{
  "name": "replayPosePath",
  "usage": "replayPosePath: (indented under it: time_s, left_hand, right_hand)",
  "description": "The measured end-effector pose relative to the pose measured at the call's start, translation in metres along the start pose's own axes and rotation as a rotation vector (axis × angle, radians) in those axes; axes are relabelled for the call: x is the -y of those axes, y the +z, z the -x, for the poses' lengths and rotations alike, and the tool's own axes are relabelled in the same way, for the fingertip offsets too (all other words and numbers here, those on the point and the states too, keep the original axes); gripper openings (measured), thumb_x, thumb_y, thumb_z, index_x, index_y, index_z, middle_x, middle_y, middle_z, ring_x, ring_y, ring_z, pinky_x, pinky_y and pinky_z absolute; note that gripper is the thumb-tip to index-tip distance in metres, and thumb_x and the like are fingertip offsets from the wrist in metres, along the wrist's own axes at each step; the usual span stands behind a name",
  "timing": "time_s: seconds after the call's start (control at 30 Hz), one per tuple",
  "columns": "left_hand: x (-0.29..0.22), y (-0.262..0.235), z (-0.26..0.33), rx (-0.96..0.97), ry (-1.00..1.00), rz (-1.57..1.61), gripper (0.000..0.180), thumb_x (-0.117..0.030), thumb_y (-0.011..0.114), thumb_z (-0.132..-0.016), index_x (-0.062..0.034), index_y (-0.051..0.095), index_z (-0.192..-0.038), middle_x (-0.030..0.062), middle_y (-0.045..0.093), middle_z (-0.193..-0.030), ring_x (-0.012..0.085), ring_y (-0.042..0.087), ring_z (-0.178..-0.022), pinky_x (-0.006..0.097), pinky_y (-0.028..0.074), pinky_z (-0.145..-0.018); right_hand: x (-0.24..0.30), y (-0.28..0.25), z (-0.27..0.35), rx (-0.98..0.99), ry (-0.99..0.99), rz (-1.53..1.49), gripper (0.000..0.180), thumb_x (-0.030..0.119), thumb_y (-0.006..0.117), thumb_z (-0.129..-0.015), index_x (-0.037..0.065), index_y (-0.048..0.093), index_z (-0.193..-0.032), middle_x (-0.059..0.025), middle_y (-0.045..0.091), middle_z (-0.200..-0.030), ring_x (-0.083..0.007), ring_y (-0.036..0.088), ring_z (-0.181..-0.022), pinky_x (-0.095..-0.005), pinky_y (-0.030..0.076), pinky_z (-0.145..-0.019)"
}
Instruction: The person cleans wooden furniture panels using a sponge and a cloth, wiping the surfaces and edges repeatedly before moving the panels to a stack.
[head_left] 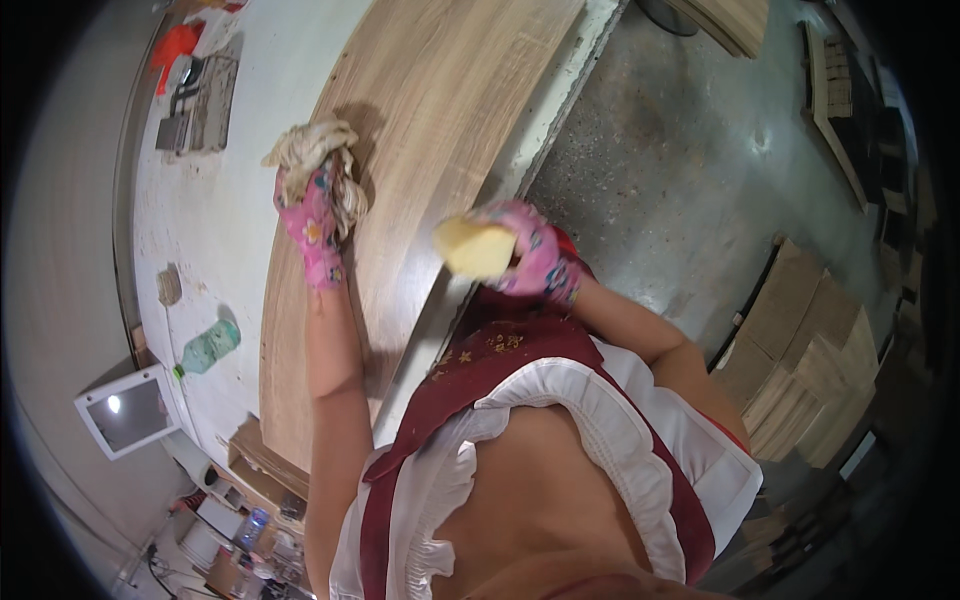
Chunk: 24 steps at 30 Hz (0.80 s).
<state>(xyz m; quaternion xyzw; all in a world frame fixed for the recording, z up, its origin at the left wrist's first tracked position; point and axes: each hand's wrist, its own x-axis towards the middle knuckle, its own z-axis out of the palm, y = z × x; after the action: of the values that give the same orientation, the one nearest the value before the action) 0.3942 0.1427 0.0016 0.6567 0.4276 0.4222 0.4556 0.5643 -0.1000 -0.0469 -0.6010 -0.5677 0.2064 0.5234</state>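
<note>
My left hand [312,228], in a pink flowered glove, is closed on a crumpled cream rag [308,148]. The rag rests on a long wood-grain board [430,100] that lies across the white table. In front of my apron, near the board's right edge, my right hand [540,255] wears a matching glove. Its fingers are wrapped round a pale yellow sponge [476,248], slightly blurred and held apart from the board. Part of the right fingers is hidden behind the sponge.
On the white table [250,190] left of the board are a green-tinted bottle [208,346] lying on its side, a small brown block [168,286] and a white-framed screen [128,411]. Dark tools [185,105] lie at the far left. Flattened cardboard [800,300] is at the right.
</note>
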Motion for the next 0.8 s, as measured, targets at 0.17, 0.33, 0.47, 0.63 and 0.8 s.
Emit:
replayPosePath:
  time_s: [0.17,0.33,0.47,0.63,0.8]
  left_hand:
    - [0.012,-0.062,0.012,0.065,0.172,-0.267,0.06,-0.008,0.072,-0.074,0.0008,0.044,-0.126,0.0108,0.058,-0.113,0.0199,0.057,-0.1,0.03,0.045,-0.089]
    - [0.036,-0.166,0.061,0.103,-0.063,0.032,0.058,0.002,0.065,-0.076,0.0028,0.04,-0.128,0.0109,0.055,-0.118,0.0182,0.055,-0.104,0.03,0.044,-0.092]
    - [0.045,-0.208,0.098,0.03,-0.061,0.024,0.055,0.003,0.065,-0.077,0.0027,0.042,-0.127,0.0111,0.056,-0.116,0.0177,0.055,-0.103,0.029,0.045,-0.09]
    - [0.041,-0.209,0.105,-0.001,-0.116,0.161,0.059,0.001,0.07,-0.074,0.0038,0.043,-0.126,0.0125,0.058,-0.113,0.017,0.057,-0.099,0.026,0.049,-0.083]
    - [0.037,-0.206,0.103,0.003,-0.123,0.105,0.058,0.0,0.071,-0.074,0.0048,0.044,-0.125,0.0111,0.059,-0.112,0.0166,0.058,-0.097,0.025,0.048,-0.084]
  right_hand:
    - [0.041,-0.024,-0.021,-0.061,0.176,-0.005,0.061,0.036,0.072,-0.068,0.006,0.05,-0.117,-0.0124,0.059,-0.107,-0.029,0.054,-0.102,-0.0392,0.041,-0.091]
    - [-0.005,-0.063,-0.07,-0.517,0.143,0.217,0.052,0.019,0.068,-0.077,-0.001,0.041,-0.117,-0.0138,0.063,-0.094,-0.0234,0.064,-0.08,-0.0319,0.054,-0.068]
    - [-0.003,-0.022,-0.04,-0.528,-0.114,0.291,0.045,0.02,0.068,-0.076,0.001,0.045,-0.11,-0.0158,0.063,-0.096,-0.0247,0.064,-0.083,-0.0319,0.053,-0.068]
    - [0.108,0.108,0.079,0.032,0.038,0.05,0.059,0.037,0.073,-0.064,0.009,0.053,-0.112,-0.0092,0.058,-0.107,-0.0262,0.054,-0.099,-0.0389,0.043,-0.087]
    - [0.152,0.128,0.098,0.246,-0.17,0.073,0.052,0.035,0.071,-0.07,0.009,0.053,-0.111,-0.0088,0.057,-0.108,-0.0251,0.054,-0.103,-0.0391,0.041,-0.091]
